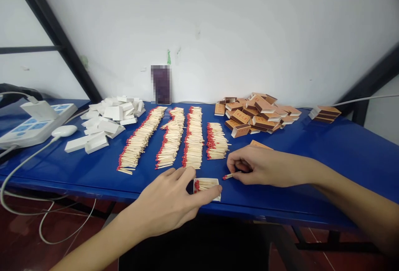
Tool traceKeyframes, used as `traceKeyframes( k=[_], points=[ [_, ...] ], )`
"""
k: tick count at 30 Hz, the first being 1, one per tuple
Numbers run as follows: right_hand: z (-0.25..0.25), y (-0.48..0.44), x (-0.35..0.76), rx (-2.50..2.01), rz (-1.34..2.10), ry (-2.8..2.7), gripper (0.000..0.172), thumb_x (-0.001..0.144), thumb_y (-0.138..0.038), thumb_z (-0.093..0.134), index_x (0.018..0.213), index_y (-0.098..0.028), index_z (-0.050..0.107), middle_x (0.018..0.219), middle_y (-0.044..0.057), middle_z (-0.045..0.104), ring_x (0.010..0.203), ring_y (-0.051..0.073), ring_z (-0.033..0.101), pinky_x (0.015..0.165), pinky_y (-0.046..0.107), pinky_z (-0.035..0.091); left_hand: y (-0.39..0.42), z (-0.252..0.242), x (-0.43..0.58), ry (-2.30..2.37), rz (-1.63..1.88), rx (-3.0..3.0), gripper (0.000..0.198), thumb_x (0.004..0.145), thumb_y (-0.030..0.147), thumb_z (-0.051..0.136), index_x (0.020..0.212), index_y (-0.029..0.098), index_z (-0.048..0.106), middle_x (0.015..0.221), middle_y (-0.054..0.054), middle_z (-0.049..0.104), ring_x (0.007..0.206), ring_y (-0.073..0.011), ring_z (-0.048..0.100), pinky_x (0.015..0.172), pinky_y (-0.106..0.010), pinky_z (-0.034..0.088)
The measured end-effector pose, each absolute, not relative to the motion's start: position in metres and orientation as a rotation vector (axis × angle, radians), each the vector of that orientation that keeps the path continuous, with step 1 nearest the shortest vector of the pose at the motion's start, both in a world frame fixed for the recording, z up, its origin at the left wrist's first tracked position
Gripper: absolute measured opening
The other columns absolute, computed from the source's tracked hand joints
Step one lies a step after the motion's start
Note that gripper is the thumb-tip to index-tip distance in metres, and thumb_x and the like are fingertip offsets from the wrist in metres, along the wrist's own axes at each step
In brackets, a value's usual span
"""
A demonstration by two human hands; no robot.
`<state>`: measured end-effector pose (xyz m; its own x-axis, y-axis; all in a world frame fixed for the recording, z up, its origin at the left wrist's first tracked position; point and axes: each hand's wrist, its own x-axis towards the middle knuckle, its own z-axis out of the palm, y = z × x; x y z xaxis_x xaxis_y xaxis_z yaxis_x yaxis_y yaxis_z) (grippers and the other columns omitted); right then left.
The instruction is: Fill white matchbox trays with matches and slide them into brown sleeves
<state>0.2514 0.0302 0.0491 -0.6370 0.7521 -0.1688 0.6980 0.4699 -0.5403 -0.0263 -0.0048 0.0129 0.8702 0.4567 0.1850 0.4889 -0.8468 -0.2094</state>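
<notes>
Near the table's front edge, my left hand (171,198) grips a small white matchbox tray (218,196) between thumb and fingers. Red-tipped matches (204,184) lie inside that tray, partly covered by my thumb. To its right, my right hand (254,166) pinches a match (229,176), whose red head points left toward the tray; whether more than one is held I cannot tell. Just beyond both hands, a short row of matches (217,142) lies on the blue table, with longer rows (193,138) to its left. Behind my right hand, an orange matchbox cover (261,144) is partly hidden.
White empty trays (114,115) are heaped at the back left, beside a power strip (37,125) with cables. Brown and orange matchboxes (258,113) pile up at the back right, with a small stack (326,114) farther right. A pixelated dark rectangle (162,84) stands against the wall.
</notes>
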Motion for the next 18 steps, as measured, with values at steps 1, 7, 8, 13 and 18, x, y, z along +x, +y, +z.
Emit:
traceKeyframes(
  k=[1, 7, 8, 13, 18],
  points=[
    [0.049, 0.030, 0.252, -1.289, 0.881, -2.620, 0.009, 0.086, -0.022, 0.061, 0.076, -0.022, 0.061, 0.066, -0.006, 0.047, 0.055, 0.010, 0.043, 0.049, 0.023, 0.034, -0.005, 0.013, -0.026, -0.721, -0.206, -2.798, 0.058, 0.095, 0.017, 0.049, 0.149, 0.035, 0.037, 0.099, -0.007, 0.051, 0.082, -0.0257, 0.062, 0.071, -0.038, 0.056],
    [0.048, 0.029, 0.251, -1.258, 0.801, -2.653, 0.011, 0.087, -0.023, 0.059, 0.077, -0.022, 0.060, 0.069, -0.005, 0.049, 0.059, 0.011, 0.044, 0.053, 0.024, 0.035, -0.003, 0.010, -0.028, -0.763, -0.309, -2.862, 0.040, 0.104, 0.025, 0.039, 0.144, 0.024, 0.040, 0.103, -0.009, 0.056, 0.084, -0.0272, 0.064, 0.071, -0.042, 0.057],
    [0.048, 0.029, 0.251, -1.253, 0.776, -2.656, 0.011, 0.088, -0.024, 0.059, 0.077, -0.022, 0.060, 0.070, -0.005, 0.050, 0.060, 0.011, 0.044, 0.054, 0.024, 0.035, -0.003, 0.009, -0.029, -0.772, -0.320, -2.871, 0.037, 0.105, 0.027, 0.038, 0.142, 0.022, 0.043, 0.104, -0.009, 0.057, 0.085, -0.0274, 0.065, 0.071, -0.042, 0.057],
    [0.045, 0.025, 0.244, -1.162, 0.682, -2.573, 0.012, 0.085, -0.018, 0.059, 0.074, -0.021, 0.055, 0.065, -0.007, 0.044, 0.057, 0.009, 0.038, 0.056, 0.024, 0.032, -0.004, 0.006, -0.030, -0.808, -0.420, -2.892, 0.028, 0.107, 0.031, 0.037, 0.131, 0.022, 0.047, 0.109, -0.010, 0.062, 0.089, -0.0284, 0.068, 0.073, -0.042, 0.057],
    [0.036, 0.016, 0.222, -1.011, 0.905, -2.341, 0.008, 0.088, -0.021, 0.060, 0.080, -0.020, 0.059, 0.063, -0.007, 0.039, 0.057, 0.009, 0.036, 0.052, 0.023, 0.030, -0.005, 0.013, -0.034, -1.027, -0.674, -3.066, 0.027, 0.108, 0.036, 0.040, 0.132, 0.024, 0.040, 0.124, -0.007, 0.066, 0.106, -0.0259, 0.068, 0.086, -0.041, 0.056]
  ],
)
